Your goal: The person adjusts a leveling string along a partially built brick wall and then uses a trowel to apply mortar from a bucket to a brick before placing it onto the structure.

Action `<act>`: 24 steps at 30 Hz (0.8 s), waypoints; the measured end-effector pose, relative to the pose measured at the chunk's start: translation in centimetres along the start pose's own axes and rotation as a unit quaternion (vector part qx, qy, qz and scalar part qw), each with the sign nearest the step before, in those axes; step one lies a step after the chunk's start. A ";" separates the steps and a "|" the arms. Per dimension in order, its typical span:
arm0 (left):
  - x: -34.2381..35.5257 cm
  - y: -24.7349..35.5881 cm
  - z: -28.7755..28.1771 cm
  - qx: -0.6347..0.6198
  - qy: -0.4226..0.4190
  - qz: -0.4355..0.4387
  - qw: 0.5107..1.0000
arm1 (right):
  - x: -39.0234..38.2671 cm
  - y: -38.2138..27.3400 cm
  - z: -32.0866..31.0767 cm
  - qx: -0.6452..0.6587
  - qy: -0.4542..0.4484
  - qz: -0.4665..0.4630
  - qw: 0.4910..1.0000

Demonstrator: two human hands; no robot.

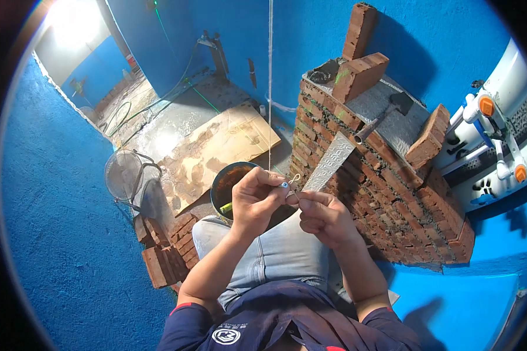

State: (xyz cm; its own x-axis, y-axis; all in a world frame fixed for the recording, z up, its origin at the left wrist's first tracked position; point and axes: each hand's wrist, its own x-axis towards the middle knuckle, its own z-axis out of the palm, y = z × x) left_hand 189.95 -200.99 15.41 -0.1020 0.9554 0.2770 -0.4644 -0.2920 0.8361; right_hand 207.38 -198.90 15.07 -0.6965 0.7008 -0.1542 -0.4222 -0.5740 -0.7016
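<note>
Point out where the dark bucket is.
In the head view, the dark bucket sits left of centre, partly behind the left hand, beside the wooden board.

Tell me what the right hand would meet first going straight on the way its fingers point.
Most likely the left hand, just ahead of the right hand toward the picture's left; exact depth is unclear.

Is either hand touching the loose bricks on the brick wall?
No, the left hand and right hand are together at a thin cord, apart from the loose bricks.
</note>
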 end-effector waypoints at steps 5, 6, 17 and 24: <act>-0.4 -1.4 -0.1 0.020 0.056 0.038 0.998 | 0.5 0.5 -0.9 0.061 -0.038 0.022 0.997; -0.4 -1.6 0.0 0.041 0.068 0.060 0.995 | 0.7 0.8 -1.1 0.141 -0.090 0.034 0.985; -0.4 -2.6 1.4 0.012 0.138 0.144 0.980 | 0.3 3.1 1.1 0.315 -0.145 0.003 0.938; -0.6 -2.0 0.9 0.080 0.122 0.197 0.970 | -0.4 2.7 1.6 0.291 -0.138 -0.113 0.940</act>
State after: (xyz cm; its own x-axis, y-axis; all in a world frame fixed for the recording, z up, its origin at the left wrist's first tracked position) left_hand 191.77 -200.98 14.01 -0.4581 0.7448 0.4852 -0.2073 -0.6203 0.7565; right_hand 205.60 -201.44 14.38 -0.6406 0.7422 0.1969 -0.7677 -0.6140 -0.1833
